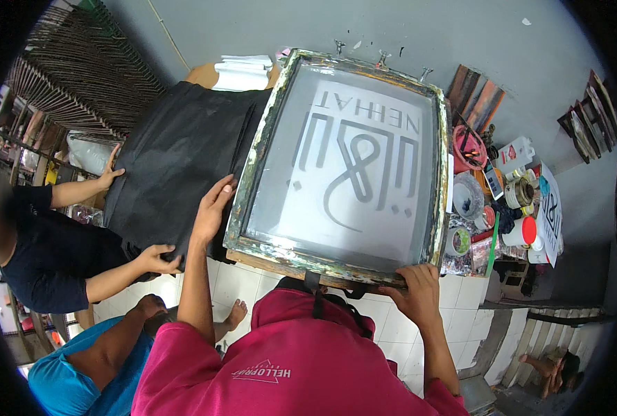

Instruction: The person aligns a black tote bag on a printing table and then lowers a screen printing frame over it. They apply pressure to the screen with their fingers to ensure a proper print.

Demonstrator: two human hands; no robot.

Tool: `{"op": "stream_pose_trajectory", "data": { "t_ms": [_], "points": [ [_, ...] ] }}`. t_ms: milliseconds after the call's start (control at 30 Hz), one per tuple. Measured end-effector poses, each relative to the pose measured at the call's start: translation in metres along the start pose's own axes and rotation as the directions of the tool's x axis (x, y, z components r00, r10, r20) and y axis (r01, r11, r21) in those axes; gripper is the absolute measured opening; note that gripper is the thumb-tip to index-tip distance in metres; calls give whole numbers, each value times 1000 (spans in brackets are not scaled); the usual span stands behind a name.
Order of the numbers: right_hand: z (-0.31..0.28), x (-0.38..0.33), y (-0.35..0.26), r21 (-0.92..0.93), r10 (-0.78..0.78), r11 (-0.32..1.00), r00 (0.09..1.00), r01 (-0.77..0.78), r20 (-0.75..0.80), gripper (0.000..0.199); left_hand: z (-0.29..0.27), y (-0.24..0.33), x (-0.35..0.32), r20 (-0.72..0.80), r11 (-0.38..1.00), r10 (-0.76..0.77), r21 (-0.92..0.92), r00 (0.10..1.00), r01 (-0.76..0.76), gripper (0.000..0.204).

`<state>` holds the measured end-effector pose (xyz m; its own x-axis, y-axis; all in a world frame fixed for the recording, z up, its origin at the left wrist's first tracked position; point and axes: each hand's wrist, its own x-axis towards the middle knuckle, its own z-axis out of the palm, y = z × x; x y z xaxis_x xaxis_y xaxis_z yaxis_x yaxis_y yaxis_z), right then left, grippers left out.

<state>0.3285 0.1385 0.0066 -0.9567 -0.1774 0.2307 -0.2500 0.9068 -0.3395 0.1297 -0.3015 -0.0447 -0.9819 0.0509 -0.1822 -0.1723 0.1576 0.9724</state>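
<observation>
A screen-printing frame with a paint-stained wooden rim stands in front of me, and its pale mesh carries large grey lettering. My right hand grips the frame's near right corner, thumb at the lower edge. Left of the frame lies a stack of black fabric sheets, partly hidden by the rim. My left hand has its fingers together at the stack's right edge, close beside the frame. The fingertips seem to pinch the fabric, though part of them is hidden.
A person in black at left has both hands on the fabric stack. Another person in blue sits low at left. Ink tubs and bottles crowd the right side. A wire drying rack and folded white sheets stand behind.
</observation>
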Motion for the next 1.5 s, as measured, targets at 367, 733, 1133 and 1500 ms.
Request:
{"op": "stream_pose_trajectory", "data": {
  "t_ms": [367, 733, 1133, 1500],
  "points": [
    [1, 1, 0, 15, 31, 999, 999, -31, 8, 51, 23, 12, 17, -1, 995, -16, 101, 1000, 16, 44],
    [3, -3, -5, 43, 20, 999, 1000, -20, 17, 50, 24, -3, 33, -28, 1000, -28, 13, 999, 28, 38],
    [-25, 6, -13, 50, 42, 998, 999, -44, 28, 47, 25, 3, 39, 13, 996, -92, 10, 996, 92, 36],
    [-26, 9, -12, 64, 12, 998, 1000, -14, 27, 47, 33, 8, 113, 204, 997, -80, 36, 976, 74, 54]
  ]
}}
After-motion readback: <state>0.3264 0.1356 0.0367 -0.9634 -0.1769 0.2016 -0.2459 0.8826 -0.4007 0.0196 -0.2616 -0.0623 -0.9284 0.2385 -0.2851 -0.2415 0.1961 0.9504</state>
